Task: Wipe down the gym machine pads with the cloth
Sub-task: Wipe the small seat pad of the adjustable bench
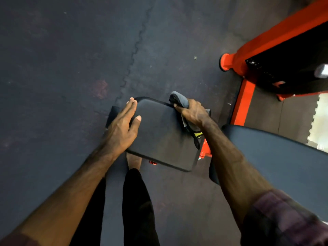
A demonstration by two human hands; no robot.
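Note:
A square black seat pad (159,135) of the gym machine sits in the middle of the head view. My left hand (122,126) lies flat on the pad's left edge, fingers spread along the side and thumb on top. My right hand (192,112) presses a grey cloth (180,100) with black and yellow trim against the pad's far right edge, fingers curled around it. A second, longer black pad (276,157) stretches off to the right, partly behind my right forearm.
The machine's orange frame (243,103) and a black weight stack housing (291,64) stand at the upper right. Dark rubber floor tiles (71,68) with a jagged seam cover the left. My legs and a bare foot (134,162) stand just below the seat pad.

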